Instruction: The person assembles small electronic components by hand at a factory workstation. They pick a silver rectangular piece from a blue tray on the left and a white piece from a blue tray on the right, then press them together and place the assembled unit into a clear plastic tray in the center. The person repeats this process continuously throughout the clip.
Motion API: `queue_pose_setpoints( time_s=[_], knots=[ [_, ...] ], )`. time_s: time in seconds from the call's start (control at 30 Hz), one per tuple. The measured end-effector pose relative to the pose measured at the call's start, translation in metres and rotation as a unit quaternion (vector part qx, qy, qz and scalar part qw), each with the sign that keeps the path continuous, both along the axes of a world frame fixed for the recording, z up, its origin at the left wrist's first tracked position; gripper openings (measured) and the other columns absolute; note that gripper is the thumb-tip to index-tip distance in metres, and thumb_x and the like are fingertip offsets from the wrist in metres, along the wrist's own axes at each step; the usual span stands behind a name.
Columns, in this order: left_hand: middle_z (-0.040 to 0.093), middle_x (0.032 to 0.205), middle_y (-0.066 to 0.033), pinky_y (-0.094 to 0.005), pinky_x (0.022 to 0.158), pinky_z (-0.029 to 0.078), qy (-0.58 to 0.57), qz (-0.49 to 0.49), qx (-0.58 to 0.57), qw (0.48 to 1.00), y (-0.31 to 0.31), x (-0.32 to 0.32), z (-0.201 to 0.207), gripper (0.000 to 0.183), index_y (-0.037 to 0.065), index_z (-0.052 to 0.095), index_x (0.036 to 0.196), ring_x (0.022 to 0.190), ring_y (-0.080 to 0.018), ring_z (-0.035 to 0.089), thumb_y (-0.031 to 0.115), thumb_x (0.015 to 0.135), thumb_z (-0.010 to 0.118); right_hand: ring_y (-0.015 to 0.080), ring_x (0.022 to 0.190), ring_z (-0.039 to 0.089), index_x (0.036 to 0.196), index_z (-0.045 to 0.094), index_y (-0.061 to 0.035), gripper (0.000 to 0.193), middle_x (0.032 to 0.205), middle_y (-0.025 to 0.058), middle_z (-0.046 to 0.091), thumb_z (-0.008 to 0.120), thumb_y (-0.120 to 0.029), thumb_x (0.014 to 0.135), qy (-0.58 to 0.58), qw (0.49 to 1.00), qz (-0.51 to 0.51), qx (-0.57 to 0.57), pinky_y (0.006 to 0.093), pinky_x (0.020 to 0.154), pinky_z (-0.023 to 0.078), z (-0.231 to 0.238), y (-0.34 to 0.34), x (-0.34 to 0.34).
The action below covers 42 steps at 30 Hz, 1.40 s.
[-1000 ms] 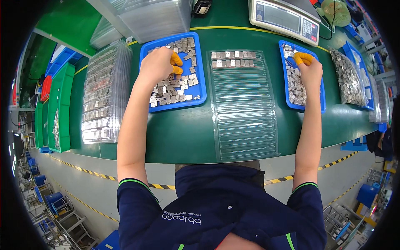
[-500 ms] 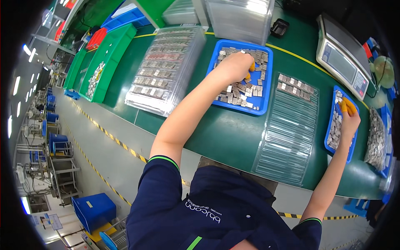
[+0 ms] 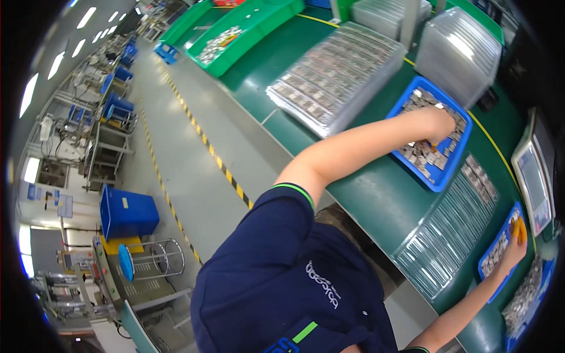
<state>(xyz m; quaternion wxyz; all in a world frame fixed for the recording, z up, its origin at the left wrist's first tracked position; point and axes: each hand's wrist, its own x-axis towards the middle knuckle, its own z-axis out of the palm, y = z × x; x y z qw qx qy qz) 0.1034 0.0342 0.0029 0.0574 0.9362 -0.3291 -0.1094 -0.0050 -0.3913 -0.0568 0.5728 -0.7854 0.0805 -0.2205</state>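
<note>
Firstly, left hand [image 3: 438, 122]: palm down and curled, reaching into the larger blue rectangular plastic tray [image 3: 436, 186]; its fingertips are mostly hidden, so I cannot tell whether they grip a piece.
Right hand [image 3: 516, 244]: bent inward over the far end of the narrower blue rectangular plastic tray [image 3: 515, 210], its yellow finger covers [image 3: 520, 227] close together; whether anything is pinched between them I cannot tell.
Under the left hand: small flat silver-grey metal pieces [image 3: 425, 156], loosely heaped, with patches of blue tray bottom showing.
Beside the right hand: smaller silvery metal pieces [image 3: 497, 253], crowded together in the narrower tray.
Between the trays: a clear, ribbed plastic sheet tray [image 3: 441, 241], flat on the green tabletop [image 3: 371, 217], with two rows of metal pieces at its far end.
Past the right hand: a clear plastic bag of metal pieces [image 3: 524, 294] and a white-and-grey digital scale [image 3: 532, 182].
Past the left hand: a stack of filled clear plastic trays [image 3: 335, 76], then a tall block of clear plastic trays [image 3: 462, 56].
Far end of tabletop: a long green plastic bin [image 3: 259, 44] holding small pale parts.
</note>
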Motion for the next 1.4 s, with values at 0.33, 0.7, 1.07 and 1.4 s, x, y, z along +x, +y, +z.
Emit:
queue_pose_setpoints(
  time_s=[0.33, 0.7, 1.07, 1.4],
  knots=[
    [0.066, 0.075, -0.0111, -0.0340, 0.069, 0.051, -0.055, -0.004, -0.217, 0.975, -0.002, -0.010, 0.024, 0.017, 0.006, 0.071, 0.080, 0.076, -0.0251, 0.065, 0.008, 0.063, 0.067, 0.0230, 0.102, 0.057, 0.113, 0.052, 0.0100, 0.027, 0.114, 0.0155, 0.056, 0.048, 0.002, 0.087, -0.007, 1.000, 0.009, 0.001, 0.0308, 0.089, 0.047, -0.001, -0.005, 0.002],
    [0.067, 0.075, -0.0127, -0.0298, 0.068, 0.051, 0.011, -0.004, -0.359, 0.933, -0.011, -0.030, 0.046, 0.018, 0.002, 0.070, 0.080, 0.071, -0.0228, 0.066, 0.007, 0.063, 0.073, 0.0196, 0.085, 0.062, 0.115, 0.052, 0.0050, 0.029, 0.110, 0.0146, 0.058, 0.049, 0.000, 0.087, -0.034, 0.999, -0.029, 0.021, 0.0297, 0.080, 0.051, 0.014, 0.026, -0.009],
    [0.064, 0.085, -0.0130, -0.0323, 0.071, 0.051, 0.132, -0.028, -0.520, 0.844, -0.040, -0.031, 0.012, 0.025, 0.001, 0.055, 0.091, 0.082, -0.0234, 0.064, 0.007, 0.072, 0.070, 0.0186, 0.086, 0.062, 0.119, 0.051, 0.0033, 0.036, 0.097, 0.0124, 0.062, 0.055, -0.007, 0.084, 0.062, 0.993, 0.100, 0.006, 0.0282, 0.078, 0.050, 0.057, 0.135, -0.023],
    [0.065, 0.098, -0.0126, -0.0254, 0.081, 0.049, 0.330, 0.039, -0.482, 0.811, -0.064, -0.064, 0.012, 0.027, -0.005, 0.061, 0.104, 0.087, -0.0152, 0.063, 0.001, 0.078, 0.065, 0.0121, 0.086, 0.061, 0.100, 0.063, 0.0020, 0.022, 0.096, 0.0086, 0.065, 0.066, -0.002, 0.079, 0.007, 0.987, 0.083, 0.136, 0.0243, 0.081, 0.048, 0.060, 0.182, -0.044]
  ],
)
